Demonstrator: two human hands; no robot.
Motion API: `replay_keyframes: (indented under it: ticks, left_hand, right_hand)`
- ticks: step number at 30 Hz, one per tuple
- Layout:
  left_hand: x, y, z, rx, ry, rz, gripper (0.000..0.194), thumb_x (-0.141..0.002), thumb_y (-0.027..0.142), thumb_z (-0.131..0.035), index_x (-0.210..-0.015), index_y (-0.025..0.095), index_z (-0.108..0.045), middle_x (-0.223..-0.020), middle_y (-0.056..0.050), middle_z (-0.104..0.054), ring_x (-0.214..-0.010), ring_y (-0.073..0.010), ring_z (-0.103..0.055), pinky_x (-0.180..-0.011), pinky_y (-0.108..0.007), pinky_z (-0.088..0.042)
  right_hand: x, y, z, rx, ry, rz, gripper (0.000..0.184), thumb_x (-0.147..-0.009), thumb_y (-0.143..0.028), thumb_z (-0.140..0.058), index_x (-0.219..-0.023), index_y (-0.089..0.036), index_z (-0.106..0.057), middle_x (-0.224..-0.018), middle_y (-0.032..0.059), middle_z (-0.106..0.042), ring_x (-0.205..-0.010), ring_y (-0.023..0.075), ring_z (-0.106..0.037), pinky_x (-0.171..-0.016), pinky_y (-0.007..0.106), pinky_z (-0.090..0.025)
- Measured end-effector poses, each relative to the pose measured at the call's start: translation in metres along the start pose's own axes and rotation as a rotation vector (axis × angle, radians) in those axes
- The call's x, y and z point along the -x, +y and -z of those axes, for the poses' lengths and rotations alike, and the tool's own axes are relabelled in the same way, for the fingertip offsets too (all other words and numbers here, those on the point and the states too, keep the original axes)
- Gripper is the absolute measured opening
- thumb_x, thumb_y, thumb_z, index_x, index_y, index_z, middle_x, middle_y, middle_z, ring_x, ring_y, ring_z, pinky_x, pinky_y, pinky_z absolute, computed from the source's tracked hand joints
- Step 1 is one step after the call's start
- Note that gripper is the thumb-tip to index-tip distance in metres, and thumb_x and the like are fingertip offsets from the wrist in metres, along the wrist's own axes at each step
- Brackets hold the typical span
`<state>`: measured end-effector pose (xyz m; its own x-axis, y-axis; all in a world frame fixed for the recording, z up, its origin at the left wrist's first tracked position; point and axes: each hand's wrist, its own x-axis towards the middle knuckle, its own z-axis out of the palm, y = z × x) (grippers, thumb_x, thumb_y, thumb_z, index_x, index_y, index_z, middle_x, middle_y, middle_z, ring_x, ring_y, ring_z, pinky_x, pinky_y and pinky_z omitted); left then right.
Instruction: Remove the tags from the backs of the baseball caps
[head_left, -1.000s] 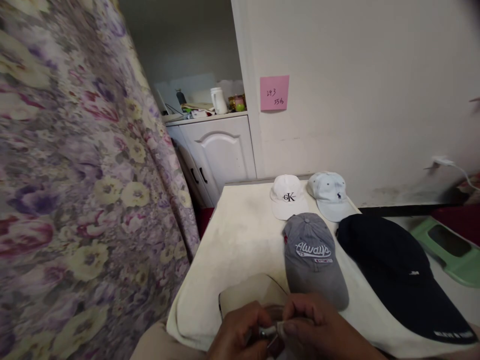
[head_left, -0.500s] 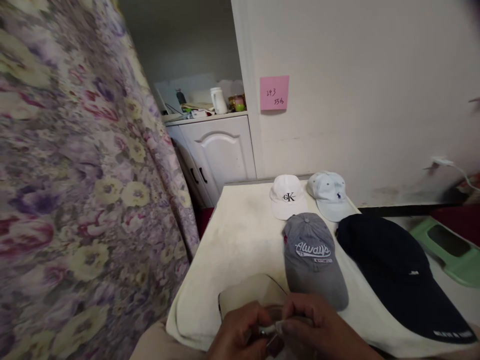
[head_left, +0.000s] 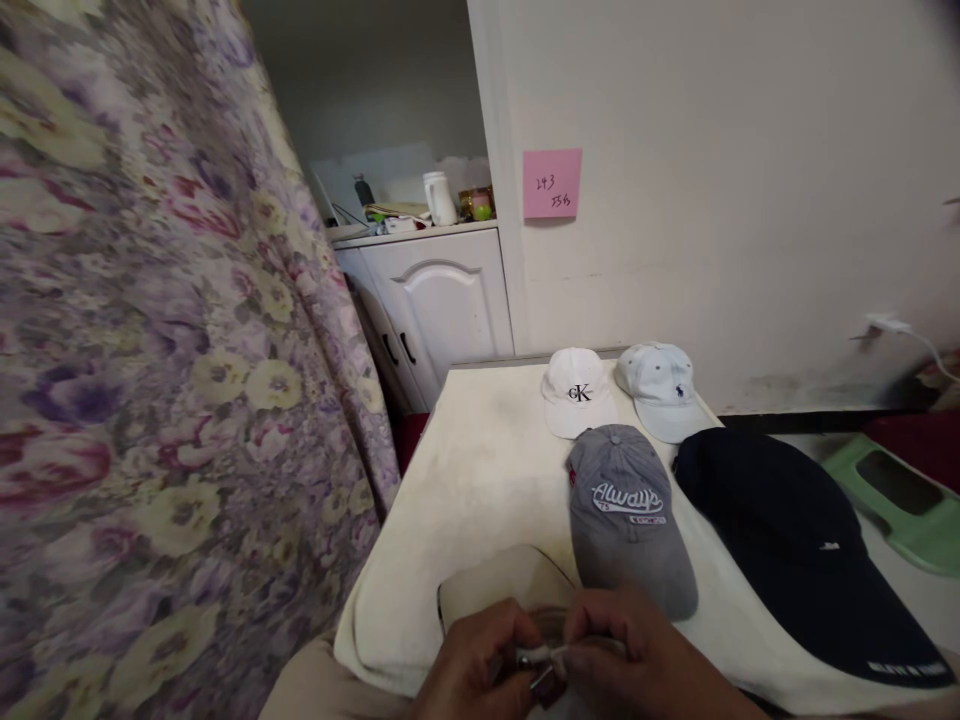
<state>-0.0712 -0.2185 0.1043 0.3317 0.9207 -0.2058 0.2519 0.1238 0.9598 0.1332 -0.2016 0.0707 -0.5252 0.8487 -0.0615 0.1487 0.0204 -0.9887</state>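
At the near edge of the table, my left hand (head_left: 476,660) and my right hand (head_left: 637,655) meet over a beige cap (head_left: 502,582). Its brim points away from me. Both hands are closed, pinching the pale strap (head_left: 541,656) at the back of the cap between fingertips and thumbs. A small shiny metal buckle (head_left: 541,686) shows between them. Just past my right hand lies a grey cap (head_left: 626,530) with white "Always" lettering. The lower part of the beige cap is hidden by my hands and the frame's edge.
A white cap (head_left: 576,395) and a pale blue cap (head_left: 664,390) sit at the table's far end. On the right lies a large navy cap (head_left: 787,540). A cream cloth (head_left: 465,470) covers the table. Floral curtain (head_left: 165,380) hangs left; a green stool (head_left: 900,505) stands right.
My fingers have shifted slightly at the strap, and the metal buckle shows a little more. The other caps have stayed in place.
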Motion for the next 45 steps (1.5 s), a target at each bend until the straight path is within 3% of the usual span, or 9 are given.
replay_keyframes:
  ticks: [8,15,26,45]
  left_hand:
    - [-0.002,0.001,-0.002,-0.055,0.01,-0.011,0.013,-0.072,0.022,-0.065,-0.067,0.019,-0.054,-0.063,0.005,-0.048,-0.064,-0.0129,-0.04,-0.059,-0.024,-0.029]
    - [-0.003,0.006,-0.003,-0.126,0.032,0.029,0.008,-0.076,0.022,-0.064,-0.071,0.018,-0.06,-0.068,0.003,-0.055,-0.07,-0.0153,-0.047,-0.064,-0.025,-0.033]
    - [0.0,0.018,-0.005,0.028,-0.007,-0.015,0.014,-0.076,0.023,-0.068,-0.068,0.019,-0.058,-0.069,0.002,-0.057,-0.071,-0.0151,-0.049,-0.066,-0.024,-0.037]
    - [0.002,0.012,-0.001,-0.081,-0.02,0.028,0.025,-0.084,0.04,-0.064,-0.075,0.019,-0.055,-0.074,0.002,-0.051,-0.075,-0.0168,-0.046,-0.068,-0.027,-0.034]
  right_hand:
    - [0.002,-0.003,0.007,-0.007,-0.006,0.036,0.013,-0.086,-0.027,-0.067,-0.076,-0.019,-0.069,-0.072,-0.0025,-0.067,-0.071,0.0155,-0.058,-0.063,0.025,-0.039]
    - [0.003,-0.004,0.014,0.061,0.016,0.053,0.017,-0.086,-0.031,-0.07,-0.074,-0.019,-0.07,-0.067,-0.0036,-0.059,-0.07,0.0156,-0.055,-0.062,0.026,-0.038]
    - [0.003,-0.011,0.01,0.115,0.07,0.048,0.017,-0.089,-0.027,-0.066,-0.075,-0.018,-0.069,-0.072,-0.0014,-0.067,-0.071,0.0162,-0.059,-0.061,0.027,-0.038]
    - [0.005,-0.012,0.015,0.202,0.013,0.121,0.013,-0.089,-0.026,-0.065,-0.079,-0.02,-0.072,-0.075,-0.0009,-0.069,-0.073,0.0165,-0.062,-0.066,0.026,-0.042]
